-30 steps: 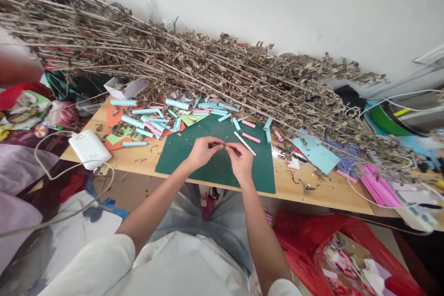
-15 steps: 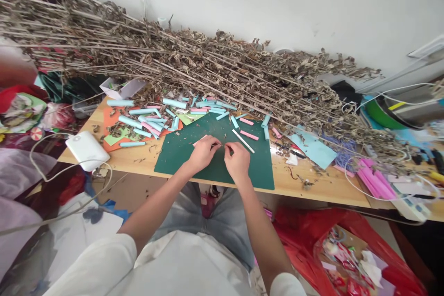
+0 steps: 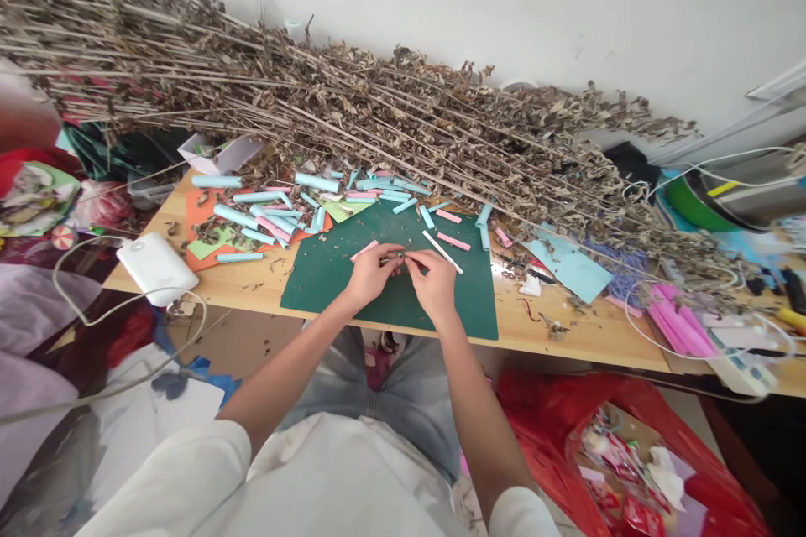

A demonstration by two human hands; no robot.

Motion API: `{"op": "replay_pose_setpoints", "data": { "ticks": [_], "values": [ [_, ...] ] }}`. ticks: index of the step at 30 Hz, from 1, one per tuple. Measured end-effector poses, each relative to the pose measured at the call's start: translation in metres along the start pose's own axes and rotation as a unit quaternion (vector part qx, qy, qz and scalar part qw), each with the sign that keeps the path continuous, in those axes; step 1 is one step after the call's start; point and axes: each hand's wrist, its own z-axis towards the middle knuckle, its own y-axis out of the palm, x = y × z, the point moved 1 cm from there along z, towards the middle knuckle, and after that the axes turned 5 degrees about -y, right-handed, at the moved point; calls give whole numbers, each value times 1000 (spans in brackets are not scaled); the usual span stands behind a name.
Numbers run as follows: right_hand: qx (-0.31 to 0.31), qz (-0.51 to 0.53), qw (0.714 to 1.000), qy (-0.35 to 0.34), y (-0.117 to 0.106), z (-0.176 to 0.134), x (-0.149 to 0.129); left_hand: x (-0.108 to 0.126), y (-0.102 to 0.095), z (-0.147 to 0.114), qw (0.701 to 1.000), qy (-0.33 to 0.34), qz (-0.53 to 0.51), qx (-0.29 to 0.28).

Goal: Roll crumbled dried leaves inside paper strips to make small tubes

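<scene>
Over a dark green cutting mat (image 3: 340, 294), my left hand (image 3: 373, 270) and my right hand (image 3: 433, 278) meet fingertip to fingertip. Both are closed in a pinch around something too small to make out. A pink paper roll (image 3: 363, 250) lies just beyond my left hand, partly covered by it. Close to my right hand is a thin white stick (image 3: 442, 252) on the mat. Further back on the mat are a pink roll (image 3: 453, 241) and a light blue roll (image 3: 426, 216).
Dried leafy stalks (image 3: 378, 117) stretch along the back of the wooden table (image 3: 252, 294). Several blue paper rolls (image 3: 234, 216) lie at left, near a white power bank (image 3: 157, 267) with a cable. A light blue sheet (image 3: 573, 267) is at right. Below hangs a red bag (image 3: 535, 411).
My fingertips have come closer together and now touch or nearly touch. My left hand has shifted slightly, showing more of the pink roll behind it.
</scene>
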Motion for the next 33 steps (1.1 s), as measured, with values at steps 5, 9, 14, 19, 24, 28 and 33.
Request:
{"op": "replay_pose_setpoints", "data": {
  "ticks": [5,9,14,19,24,28,33],
  "values": [
    [-11,-38,999,-8,8,-1,5,4,1,-2,1000,-4,-10,8],
    [36,-77,996,-5,8,0,9,-1,1,0,997,-31,-73,22],
    [17,-25,1000,-3,2,2,10,-5,-1,2,996,-15,-84,41],
    [7,21,1000,-4,1,-1,1,-4,0,0,998,12,-53,19],
    [-3,0,1000,-15,3,-1,0,0,3,-5,999,25,-35,2],
    [16,-25,999,-13,3,-2,2,4,2,-7,1000,24,9,8],
    [54,-50,997,-3,3,-2,8,6,2,-5,1000,4,17,21]
  ]
}}
